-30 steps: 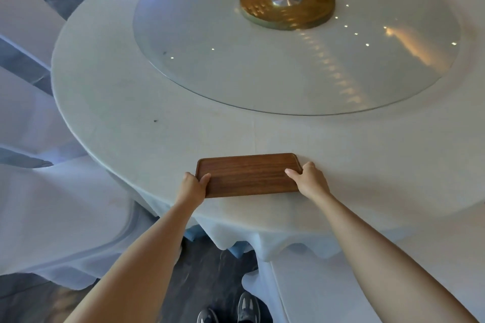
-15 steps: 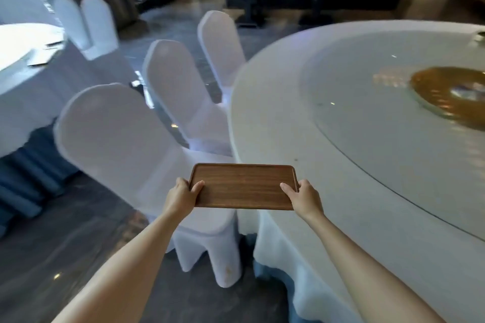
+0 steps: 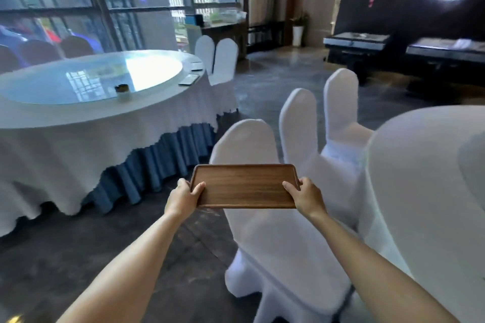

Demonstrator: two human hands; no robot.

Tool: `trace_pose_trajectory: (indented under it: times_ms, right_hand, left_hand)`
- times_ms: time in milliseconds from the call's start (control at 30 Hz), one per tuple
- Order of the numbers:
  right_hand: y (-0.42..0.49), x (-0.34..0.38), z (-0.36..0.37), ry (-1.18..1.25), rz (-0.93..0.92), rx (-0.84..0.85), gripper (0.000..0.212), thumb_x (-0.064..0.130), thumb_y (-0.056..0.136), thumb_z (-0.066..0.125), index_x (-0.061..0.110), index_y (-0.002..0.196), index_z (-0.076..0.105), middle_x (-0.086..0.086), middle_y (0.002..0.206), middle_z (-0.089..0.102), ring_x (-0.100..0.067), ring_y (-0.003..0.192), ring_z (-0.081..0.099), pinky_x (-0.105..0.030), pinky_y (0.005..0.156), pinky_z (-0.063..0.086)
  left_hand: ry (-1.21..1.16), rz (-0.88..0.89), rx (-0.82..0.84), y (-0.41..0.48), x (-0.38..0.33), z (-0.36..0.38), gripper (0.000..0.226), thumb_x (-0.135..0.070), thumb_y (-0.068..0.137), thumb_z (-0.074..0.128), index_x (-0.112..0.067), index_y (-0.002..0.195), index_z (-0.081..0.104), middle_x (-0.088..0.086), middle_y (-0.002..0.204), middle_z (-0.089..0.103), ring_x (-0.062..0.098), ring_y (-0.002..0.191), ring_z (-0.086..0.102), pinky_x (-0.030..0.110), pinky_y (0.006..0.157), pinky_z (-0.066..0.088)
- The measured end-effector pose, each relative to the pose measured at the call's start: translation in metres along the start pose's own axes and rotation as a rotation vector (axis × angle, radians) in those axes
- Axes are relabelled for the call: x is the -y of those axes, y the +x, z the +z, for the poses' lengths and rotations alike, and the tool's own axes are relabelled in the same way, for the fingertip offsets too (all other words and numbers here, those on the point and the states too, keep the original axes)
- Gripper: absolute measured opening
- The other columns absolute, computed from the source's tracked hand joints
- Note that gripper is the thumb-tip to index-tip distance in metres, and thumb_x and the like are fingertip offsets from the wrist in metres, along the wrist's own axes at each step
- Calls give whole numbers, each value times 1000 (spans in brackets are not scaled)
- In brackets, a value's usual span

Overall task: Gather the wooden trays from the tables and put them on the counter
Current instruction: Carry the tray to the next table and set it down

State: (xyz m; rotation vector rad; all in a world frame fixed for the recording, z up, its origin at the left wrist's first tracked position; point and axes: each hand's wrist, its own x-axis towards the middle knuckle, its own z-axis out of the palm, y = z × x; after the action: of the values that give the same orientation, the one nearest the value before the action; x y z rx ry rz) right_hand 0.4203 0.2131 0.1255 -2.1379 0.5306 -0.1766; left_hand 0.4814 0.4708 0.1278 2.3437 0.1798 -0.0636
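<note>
Dark wood tray (image 3: 245, 185), empty, held level in the air over a white-covered chair (image 3: 265, 217). Left hand (image 3: 183, 198) and right hand (image 3: 307, 198) clamp its short ends. Carrying step; next, find the counter, which I cannot identify here.

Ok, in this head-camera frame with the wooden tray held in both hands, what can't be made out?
- Fingers of the left hand and right hand: under the wooden tray, which hides them.
- Flat items on the far round table: too small and blurred to identify.
- Near table: cut off by the right edge.
- The counter: cannot be identified with certainty.
</note>
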Motion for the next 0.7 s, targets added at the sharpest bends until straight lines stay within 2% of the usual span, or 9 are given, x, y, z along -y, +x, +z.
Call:
trace_pose_trajectory:
  times_ms: [133, 267, 433, 567, 700]
  right_hand:
    - [43, 73, 65, 28, -90, 58, 43, 37, 90, 57, 0, 111, 55, -16, 108, 65, -27, 93, 58, -31, 74, 41]
    - [89, 121, 126, 25, -137, 109, 40, 37, 90, 56, 1, 109, 55, -14, 103, 65, -30, 97, 62, -29, 73, 40]
    - [167, 166, 196, 33, -172, 152, 41, 36, 89, 58, 0, 109, 55, -17, 108, 67, -33, 101, 61, -33, 79, 42]
    - [248, 199, 249, 58, -205, 150, 46, 36, 86, 62, -2, 111, 56, -20, 111, 66, -35, 103, 61, -36, 81, 43]
    - [336, 241, 291, 74, -220, 179, 51, 41, 86, 61, -1, 114, 56, -19, 113, 66, -34, 105, 61, -36, 83, 45]
  left_hand:
    - [-40, -20, -65, 67, 31, -64, 34, -39, 92, 50, -6, 92, 39, 25, 109, 63, 37, 101, 58, 36, 76, 40]
    - [-22, -44, -124, 128, 55, -107, 35, -40, 92, 48, -5, 95, 41, 24, 110, 63, 32, 89, 56, 34, 74, 39]
    - [-13, -94, -170, 216, 80, -128, 48, -40, 92, 49, 3, 112, 46, 23, 114, 61, 35, 102, 57, 35, 76, 38]
    - [-19, -98, -189, 305, 87, -139, 38, -42, 92, 48, -4, 98, 42, 22, 112, 61, 27, 87, 50, 36, 78, 40]
    - [2, -92, -209, 396, 74, -156, 36, -41, 92, 48, -6, 95, 41, 21, 109, 61, 27, 85, 52, 37, 77, 42]
